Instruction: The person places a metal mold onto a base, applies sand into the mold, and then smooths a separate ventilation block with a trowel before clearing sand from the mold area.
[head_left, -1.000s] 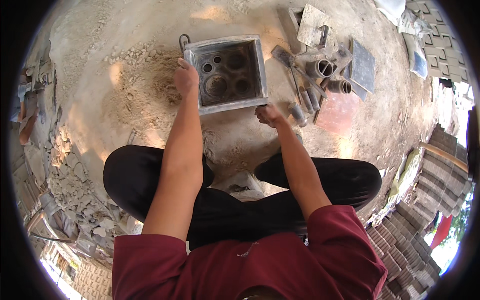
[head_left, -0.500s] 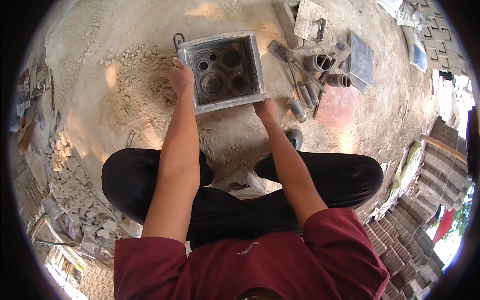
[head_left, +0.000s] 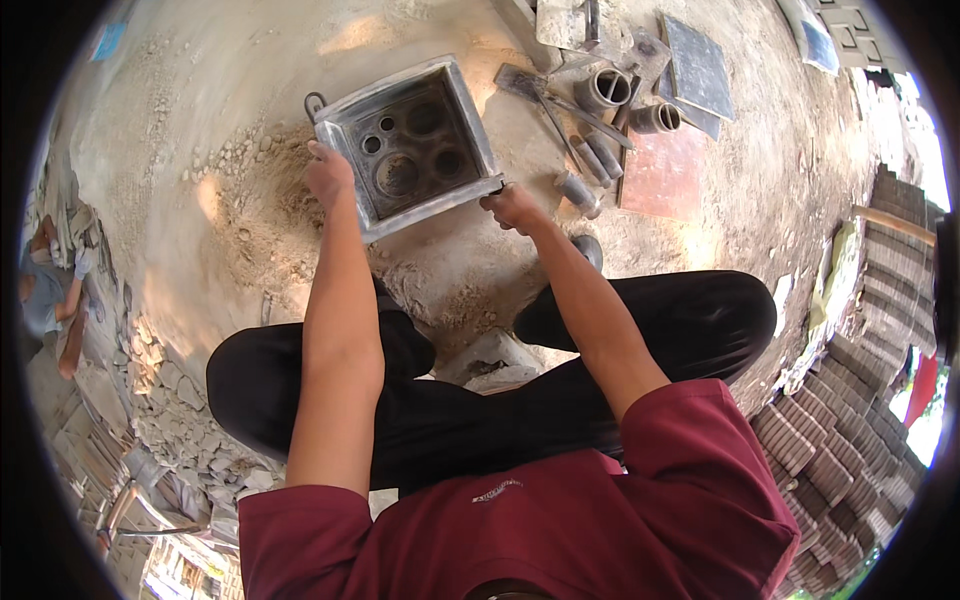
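Observation:
A square grey metal mould box (head_left: 375, 232) is out in front of me, its inside turned up toward me. Round recesses and a few smaller holes mark its dark floor. A metal loop (head_left: 315, 104) sticks out at its far left corner. My left hand (head_left: 330, 177) is closed on the left side of the box, below that loop; part of its grip is hidden. At the near right corner my right hand (head_left: 514, 208) has its fingers curled around a short dark part, probably a handle. Whether the box touches the ground cannot be made out.
Right of the box lie short pipes (head_left: 603, 92), cylinders (head_left: 578, 192), a trowel (head_left: 590, 25), dark plates (head_left: 700, 60) and a reddish board (head_left: 662, 175). Loose powder (head_left: 270, 215) heaps at left. Another person (head_left: 50, 290) sits far left by rubble. Stacked tiles (head_left: 820, 440) stand right.
The mould box has turned counterclockwise, its right side swinging away from me. My right hand has come into fuller view at its corner. The whole view has shifted a little.

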